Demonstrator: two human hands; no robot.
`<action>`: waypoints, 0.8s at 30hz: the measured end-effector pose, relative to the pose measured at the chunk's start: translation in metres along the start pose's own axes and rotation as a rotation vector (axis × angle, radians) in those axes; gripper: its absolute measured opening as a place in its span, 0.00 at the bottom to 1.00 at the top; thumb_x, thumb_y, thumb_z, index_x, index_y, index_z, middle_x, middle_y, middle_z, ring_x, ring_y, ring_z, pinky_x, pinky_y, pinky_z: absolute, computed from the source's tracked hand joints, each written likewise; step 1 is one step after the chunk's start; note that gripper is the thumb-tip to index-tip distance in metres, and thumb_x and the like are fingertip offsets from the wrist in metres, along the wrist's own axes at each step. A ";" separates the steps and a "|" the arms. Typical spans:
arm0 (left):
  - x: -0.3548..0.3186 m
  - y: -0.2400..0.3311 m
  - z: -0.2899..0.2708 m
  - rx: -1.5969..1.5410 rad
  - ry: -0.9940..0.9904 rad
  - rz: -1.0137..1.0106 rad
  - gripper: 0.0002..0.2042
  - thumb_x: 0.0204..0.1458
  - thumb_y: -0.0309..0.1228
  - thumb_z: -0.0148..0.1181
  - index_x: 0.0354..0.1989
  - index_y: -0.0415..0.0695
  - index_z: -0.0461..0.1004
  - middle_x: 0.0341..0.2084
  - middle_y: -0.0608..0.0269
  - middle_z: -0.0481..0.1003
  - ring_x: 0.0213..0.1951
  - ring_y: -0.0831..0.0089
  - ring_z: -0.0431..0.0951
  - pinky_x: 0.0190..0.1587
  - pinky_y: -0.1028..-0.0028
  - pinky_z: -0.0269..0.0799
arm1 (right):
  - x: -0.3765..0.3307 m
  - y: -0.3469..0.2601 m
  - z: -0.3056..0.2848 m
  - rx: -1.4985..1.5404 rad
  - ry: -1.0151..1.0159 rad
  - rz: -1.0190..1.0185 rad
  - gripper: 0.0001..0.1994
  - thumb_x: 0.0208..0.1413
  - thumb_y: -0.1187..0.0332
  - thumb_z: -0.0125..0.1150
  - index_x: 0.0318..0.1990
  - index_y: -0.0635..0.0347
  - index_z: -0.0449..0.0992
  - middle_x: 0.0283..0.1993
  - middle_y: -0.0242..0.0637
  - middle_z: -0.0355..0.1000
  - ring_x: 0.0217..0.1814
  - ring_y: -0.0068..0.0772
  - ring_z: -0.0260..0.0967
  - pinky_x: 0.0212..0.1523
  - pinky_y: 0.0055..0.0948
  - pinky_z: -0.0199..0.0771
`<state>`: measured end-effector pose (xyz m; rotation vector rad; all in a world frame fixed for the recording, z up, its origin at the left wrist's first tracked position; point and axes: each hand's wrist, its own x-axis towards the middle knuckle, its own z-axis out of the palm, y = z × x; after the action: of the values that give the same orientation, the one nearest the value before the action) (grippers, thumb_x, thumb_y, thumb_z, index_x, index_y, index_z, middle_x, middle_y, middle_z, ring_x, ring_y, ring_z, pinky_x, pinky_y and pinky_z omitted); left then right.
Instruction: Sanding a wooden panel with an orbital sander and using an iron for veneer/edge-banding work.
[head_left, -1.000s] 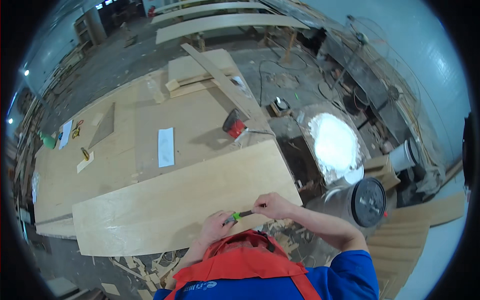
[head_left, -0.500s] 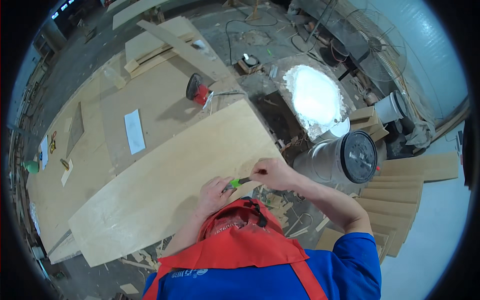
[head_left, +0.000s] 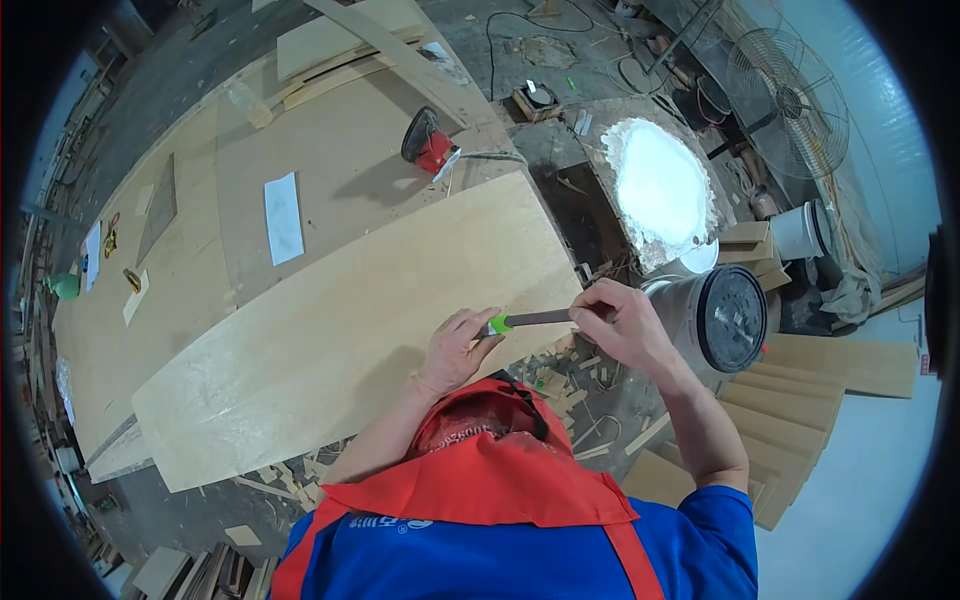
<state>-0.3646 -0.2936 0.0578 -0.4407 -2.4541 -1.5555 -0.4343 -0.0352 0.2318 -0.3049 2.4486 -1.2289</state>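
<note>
My left hand (head_left: 458, 350) is closed round the handle of a hand file (head_left: 540, 318), which has a green-and-grey grip and a long, flat, dark blade. The fingers of my right hand (head_left: 622, 322) pinch the far end of that blade, so the file lies crosswise between both hands. Beneath it is a long, pale plywood panel (head_left: 340, 320) with a curved far edge. The file is over the panel's near right part; whether it touches the wood, I cannot tell.
A red sander (head_left: 432, 148) and a white paper sheet (head_left: 284, 220) lie on the board beyond the panel. To the right stand a lidded bucket (head_left: 735, 318), a slab heaped with white powder (head_left: 660, 190) and stacked boards (head_left: 790, 410). Wood scraps (head_left: 560, 385) litter the floor.
My right hand has moved right, away from my left, and more of the file's blade now shows between them. My left hand has shifted slightly right in the picture; the view has shifted too.
</note>
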 end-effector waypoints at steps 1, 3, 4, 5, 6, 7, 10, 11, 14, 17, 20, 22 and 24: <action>0.000 0.000 0.002 -0.002 0.003 -0.003 0.24 0.53 0.25 0.73 0.60 0.45 0.77 0.35 0.56 0.77 0.36 0.59 0.79 0.40 0.63 0.77 | 0.000 -0.001 0.001 -0.002 -0.001 0.001 0.08 0.60 0.71 0.66 0.42 0.67 0.83 0.36 0.43 0.78 0.32 0.35 0.78 0.36 0.32 0.78; 0.000 -0.001 0.003 -0.006 0.010 -0.010 0.23 0.53 0.28 0.73 0.59 0.44 0.77 0.34 0.58 0.77 0.36 0.59 0.78 0.41 0.63 0.77 | 0.000 -0.001 0.003 -0.021 0.004 0.047 0.07 0.60 0.71 0.66 0.41 0.67 0.83 0.35 0.43 0.77 0.33 0.34 0.78 0.37 0.31 0.77; 0.001 -0.001 0.002 -0.009 0.009 -0.010 0.23 0.53 0.28 0.73 0.59 0.44 0.77 0.34 0.58 0.77 0.36 0.59 0.78 0.41 0.63 0.77 | -0.001 -0.001 0.003 -0.031 0.010 0.071 0.07 0.60 0.71 0.66 0.41 0.67 0.83 0.35 0.42 0.77 0.33 0.34 0.77 0.37 0.30 0.77; 0.002 -0.002 0.000 0.011 -0.004 0.002 0.23 0.53 0.27 0.73 0.59 0.45 0.77 0.35 0.57 0.77 0.36 0.59 0.79 0.40 0.63 0.77 | -0.001 0.000 0.004 -0.031 0.011 0.073 0.07 0.60 0.71 0.66 0.41 0.67 0.83 0.35 0.42 0.77 0.33 0.34 0.77 0.37 0.30 0.77; 0.002 -0.002 -0.003 0.031 -0.016 0.014 0.24 0.54 0.26 0.73 0.60 0.45 0.77 0.35 0.56 0.77 0.36 0.59 0.79 0.40 0.63 0.76 | -0.001 0.002 0.005 -0.058 0.018 0.024 0.07 0.60 0.72 0.66 0.40 0.67 0.82 0.35 0.41 0.76 0.33 0.31 0.76 0.36 0.29 0.75; 0.002 -0.002 -0.004 0.051 -0.028 0.026 0.24 0.54 0.26 0.73 0.60 0.45 0.77 0.35 0.56 0.76 0.37 0.58 0.79 0.39 0.63 0.76 | -0.001 0.004 0.006 -0.085 0.024 -0.025 0.06 0.60 0.72 0.66 0.40 0.67 0.82 0.34 0.39 0.76 0.33 0.29 0.74 0.36 0.28 0.74; 0.004 0.002 -0.006 0.083 -0.057 0.071 0.24 0.54 0.27 0.73 0.60 0.45 0.77 0.36 0.56 0.77 0.37 0.58 0.79 0.39 0.63 0.76 | -0.001 0.002 0.008 -0.103 0.016 -0.070 0.06 0.60 0.73 0.66 0.39 0.68 0.82 0.34 0.40 0.75 0.34 0.29 0.74 0.36 0.28 0.74; 0.003 0.002 -0.007 0.099 -0.071 0.093 0.24 0.54 0.27 0.73 0.60 0.45 0.76 0.36 0.56 0.77 0.37 0.58 0.79 0.39 0.62 0.76 | -0.002 0.001 0.009 -0.094 0.001 -0.064 0.06 0.60 0.73 0.66 0.40 0.68 0.82 0.34 0.41 0.76 0.34 0.31 0.75 0.37 0.30 0.75; -0.002 0.000 -0.010 0.121 -0.055 0.094 0.24 0.54 0.28 0.73 0.60 0.45 0.76 0.36 0.56 0.77 0.37 0.58 0.78 0.39 0.62 0.77 | -0.001 -0.002 0.014 -0.084 -0.024 -0.068 0.07 0.61 0.72 0.65 0.41 0.68 0.83 0.35 0.43 0.77 0.35 0.34 0.77 0.38 0.31 0.76; -0.007 -0.001 -0.013 0.134 -0.052 0.091 0.24 0.54 0.28 0.73 0.60 0.45 0.76 0.36 0.56 0.77 0.37 0.57 0.78 0.39 0.62 0.77 | 0.000 -0.005 0.016 -0.077 -0.048 -0.086 0.08 0.61 0.72 0.65 0.42 0.68 0.83 0.35 0.43 0.77 0.35 0.33 0.76 0.38 0.31 0.76; -0.011 -0.001 -0.015 0.136 -0.058 0.083 0.24 0.54 0.28 0.73 0.61 0.46 0.76 0.36 0.56 0.77 0.37 0.58 0.78 0.39 0.62 0.77 | 0.003 -0.011 0.008 -0.081 -0.159 0.028 0.09 0.63 0.70 0.64 0.44 0.68 0.84 0.36 0.44 0.78 0.36 0.32 0.77 0.39 0.31 0.76; -0.013 -0.002 -0.011 0.046 -0.037 0.057 0.23 0.56 0.27 0.72 0.61 0.46 0.76 0.36 0.56 0.76 0.36 0.59 0.78 0.39 0.64 0.76 | 0.005 -0.013 0.011 -0.059 -0.179 0.006 0.09 0.63 0.70 0.64 0.43 0.67 0.84 0.36 0.42 0.78 0.36 0.29 0.76 0.38 0.29 0.75; -0.015 -0.001 -0.008 -0.001 -0.025 0.039 0.23 0.56 0.27 0.71 0.61 0.46 0.76 0.36 0.56 0.75 0.35 0.60 0.77 0.39 0.65 0.76 | 0.008 -0.013 0.013 -0.013 -0.212 -0.027 0.08 0.64 0.71 0.64 0.42 0.66 0.84 0.37 0.37 0.79 0.35 0.25 0.74 0.37 0.26 0.73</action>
<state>-0.3513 -0.3036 0.0556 -0.5082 -2.4479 -1.5445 -0.4351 -0.0551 0.2328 -0.4497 2.2780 -1.1303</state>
